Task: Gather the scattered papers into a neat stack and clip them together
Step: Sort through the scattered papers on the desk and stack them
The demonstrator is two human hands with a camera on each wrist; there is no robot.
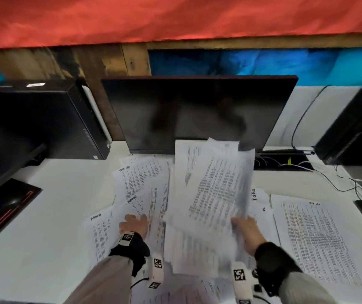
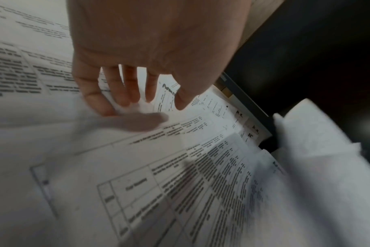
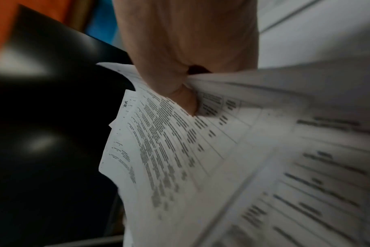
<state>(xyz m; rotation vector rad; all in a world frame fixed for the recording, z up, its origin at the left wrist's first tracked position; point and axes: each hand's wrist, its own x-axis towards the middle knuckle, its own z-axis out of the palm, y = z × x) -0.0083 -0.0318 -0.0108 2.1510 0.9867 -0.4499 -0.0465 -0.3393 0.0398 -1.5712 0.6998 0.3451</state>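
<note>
Right hand lifts a fanned bundle while the left works the loose sheets.

Near the worktop's [image 1: 55, 205] front edge, the right hand [image 1: 247, 232] pinches a bundle of papers [image 1: 215, 189] raised off the surface, thumb on top. The left hand [image 1: 134, 224] rests on the scattered sheets [image 1: 140, 183] with fingers [image 2: 116, 90] spread, seemingly holding none, though blur hides the fingertips. Behind, at the back edge, stands a dark monitor [image 1: 197, 110].

Papers [image 1: 213, 194] are all white with black printed text and table grids. Desk [image 1: 55, 216] is white too. Monitor [image 1: 197, 113] is plain black, the mat [image 1: 4, 211] black with red lines — and behind it a red cloth [image 1: 175, 16] over blue [image 1: 263, 62].
</note>
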